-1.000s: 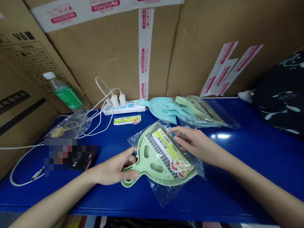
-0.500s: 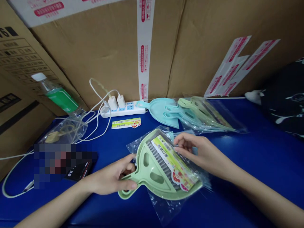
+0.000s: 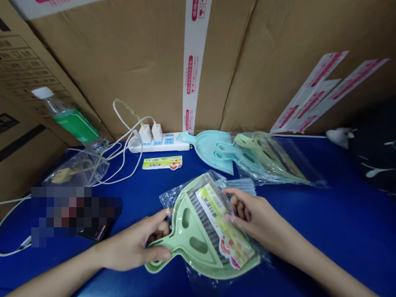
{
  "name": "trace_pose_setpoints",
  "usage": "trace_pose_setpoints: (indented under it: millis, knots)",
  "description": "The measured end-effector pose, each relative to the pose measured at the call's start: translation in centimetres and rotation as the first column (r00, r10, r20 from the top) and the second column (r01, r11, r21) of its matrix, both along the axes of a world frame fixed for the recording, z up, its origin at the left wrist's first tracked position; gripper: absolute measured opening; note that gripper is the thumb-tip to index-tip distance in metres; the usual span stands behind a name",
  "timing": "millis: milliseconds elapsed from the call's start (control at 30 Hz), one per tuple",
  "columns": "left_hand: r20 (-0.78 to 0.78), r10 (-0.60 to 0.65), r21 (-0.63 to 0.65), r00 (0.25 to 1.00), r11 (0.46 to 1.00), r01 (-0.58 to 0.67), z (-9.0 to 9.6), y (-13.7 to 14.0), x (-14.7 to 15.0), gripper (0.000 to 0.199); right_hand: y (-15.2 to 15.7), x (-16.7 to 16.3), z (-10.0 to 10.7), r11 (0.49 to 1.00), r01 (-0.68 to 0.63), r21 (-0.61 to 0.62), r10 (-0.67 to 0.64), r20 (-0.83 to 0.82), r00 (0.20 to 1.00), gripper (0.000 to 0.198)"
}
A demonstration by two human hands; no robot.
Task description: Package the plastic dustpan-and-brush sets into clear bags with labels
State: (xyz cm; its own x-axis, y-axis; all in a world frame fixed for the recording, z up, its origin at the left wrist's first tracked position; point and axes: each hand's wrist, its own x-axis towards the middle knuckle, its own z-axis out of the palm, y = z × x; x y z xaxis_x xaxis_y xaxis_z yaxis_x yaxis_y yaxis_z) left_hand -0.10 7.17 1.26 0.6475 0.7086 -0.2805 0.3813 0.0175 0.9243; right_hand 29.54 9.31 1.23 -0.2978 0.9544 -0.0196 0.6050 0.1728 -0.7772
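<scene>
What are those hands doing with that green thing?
The person's left hand holds the handle end of a pale green dustpan, with a matching brush nested in it. Clear plastic wrapping shows around the pan, and a yellow-green label card lies over the brush's grey bristles. The right hand is at the card's edge. Behind, a light blue dustpan lies on the blue table.

Bare left hand [image 3: 136, 244] and right hand [image 3: 258, 214], slender uncovered forearms [image 3: 311, 251].
</scene>
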Motion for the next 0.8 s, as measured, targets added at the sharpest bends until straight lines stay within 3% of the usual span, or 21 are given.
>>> trace_pose_setpoints:
  millis: [200, 433, 633, 800]
  knots:
    - [0.024, -0.005, 0.007, 1.0, 1.0, 0.005, 0.2, -0.1, 0.2, 0.061, 0.4, 0.0, 0.4, 0.999, 0.009, -0.041, -0.012, -0.065, 0.998, 0.022]
    - [-0.103, -0.018, 0.079, 0.994, 0.997, 0.027, 0.9, -0.3, 0.1, 0.054, 1.2, 0.4, 0.0, 0.998, 0.055, 0.002, -0.055, -0.095, 0.994, 0.028]
    - [-0.234, -0.027, 0.063, 0.972, 0.997, 0.043, 0.8, -0.8, -0.3, 0.063, 2.4, 1.1, 0.9, 0.99, -0.092, -0.111, 0.078, -0.121, 0.99, 0.039]
    - [-0.335, -0.089, 0.118, 0.938, 0.984, 0.135, 1.4, -1.3, -0.5, 0.066, 2.9, 2.0, 1.7, 0.999, -0.028, 0.023, 0.029, -0.021, 0.999, 0.043]
